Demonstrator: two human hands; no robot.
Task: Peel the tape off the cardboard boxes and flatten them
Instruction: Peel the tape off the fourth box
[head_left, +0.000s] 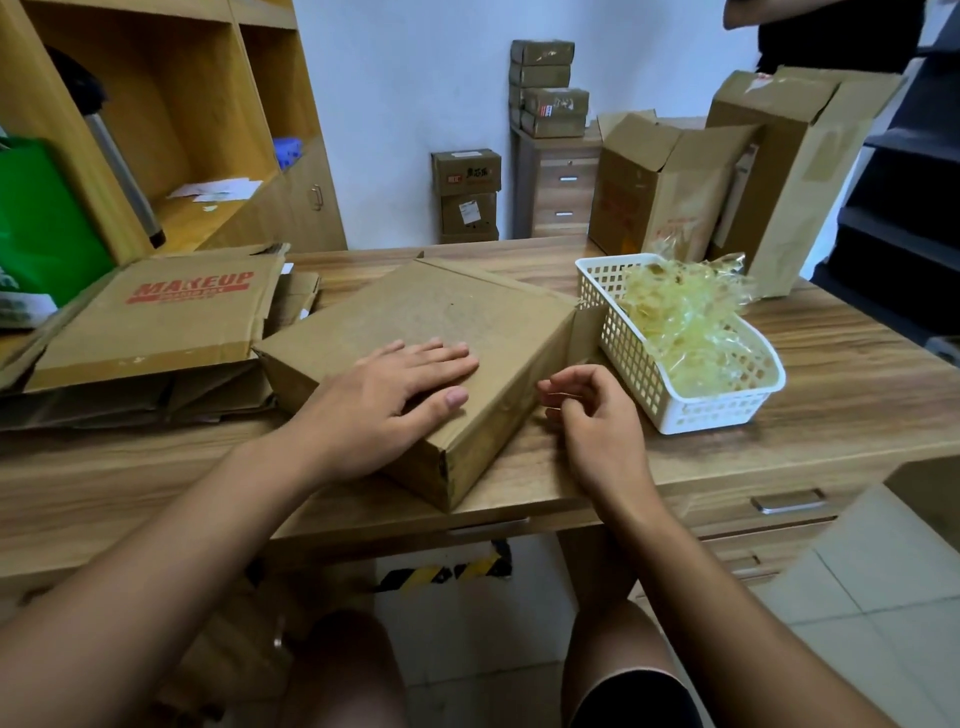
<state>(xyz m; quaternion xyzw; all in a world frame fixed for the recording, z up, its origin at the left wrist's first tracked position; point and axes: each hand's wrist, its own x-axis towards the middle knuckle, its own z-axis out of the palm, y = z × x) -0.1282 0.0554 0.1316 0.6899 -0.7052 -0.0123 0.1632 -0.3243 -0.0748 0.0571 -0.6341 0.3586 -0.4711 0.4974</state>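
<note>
1. Dead centre on the desk (831, 364), close to the near edge: got the cardboard box (467, 317) lying low and mostly shut, turned corner-on with one corner aimed straight at the lap.
2. Pinning it down with the left hand (410, 384), fingers straight and flat on the top panel.
3. Hovering the right hand (587, 410) just beside the right-facing side wall, fingers curled in with fingertips close to the thumb. Might be pinching a strip of clear tape, but can't tell, too see-through to make out.
4. Guessing the next pull runs along that side wall, from the near corner up toward the small flap (587, 332) standing open at the far end. Closer to the right hand, so leaving the left as the anchor makes sense.
5. Just past that flap: white basket (675, 410) holding a wad of peeled tape (685, 322), an easy drop for the right hand.
6. Off to the left: stack of flattened boxes (156, 322), with "MAKEUP" in red on the top one and a smaller, unreadable line under it.
7. Further back on the right: two tall boxes (665, 197) standing open, with faded red print that can't be read. Against the wall, small stacked boxes (467, 192) with labels too tiny to read.
</note>
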